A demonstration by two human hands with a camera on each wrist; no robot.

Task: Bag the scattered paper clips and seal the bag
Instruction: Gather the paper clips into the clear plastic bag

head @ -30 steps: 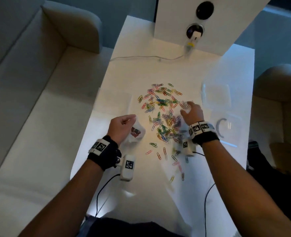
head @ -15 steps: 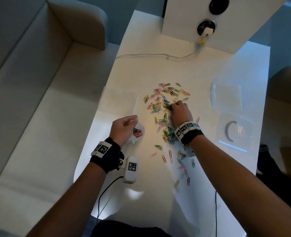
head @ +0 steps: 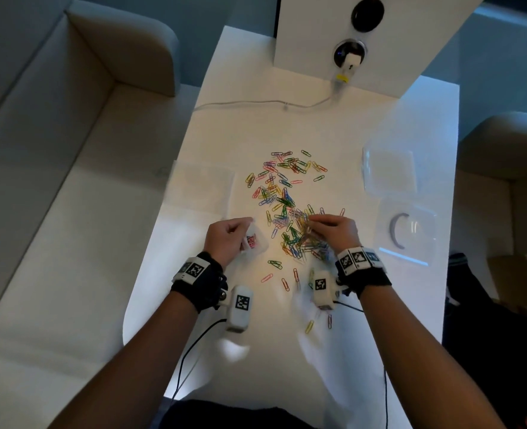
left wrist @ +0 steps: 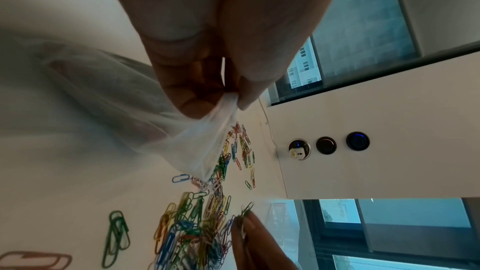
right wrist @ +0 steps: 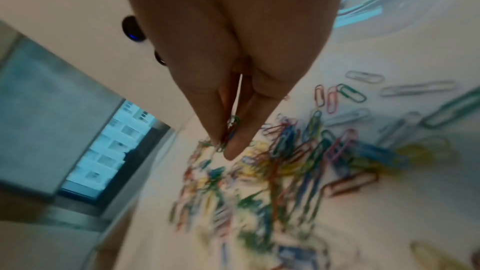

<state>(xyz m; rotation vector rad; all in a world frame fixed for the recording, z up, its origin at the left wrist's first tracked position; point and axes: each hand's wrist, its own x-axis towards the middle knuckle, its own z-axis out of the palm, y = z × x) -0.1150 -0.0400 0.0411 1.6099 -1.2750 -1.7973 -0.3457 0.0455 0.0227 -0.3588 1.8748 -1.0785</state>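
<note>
Coloured paper clips [head: 287, 196] lie scattered over the middle of the white table [head: 287, 125]. My left hand [head: 228, 235] pinches the rim of a small clear plastic bag [head: 254, 241] with a few clips inside; the left wrist view shows thumb and finger pinching the bag [left wrist: 197, 141] at its edge. My right hand [head: 333, 227] sits over the clip pile, its fingertips [right wrist: 233, 147] pinching a few clips [right wrist: 232, 124] just above the heap [right wrist: 285, 161].
A clear plastic lid [head: 389, 171] and a clear box with a grey curved piece [head: 406, 230] lie at the right. Another flat clear bag [head: 200, 187] lies at the left. A white cable [head: 256, 103] runs to a panel [head: 348, 32] at the back.
My right hand has gone from the far right of the pile to its middle, then pulled back toward me and pinched up a few clips. The left hand keeps holding the bag.
</note>
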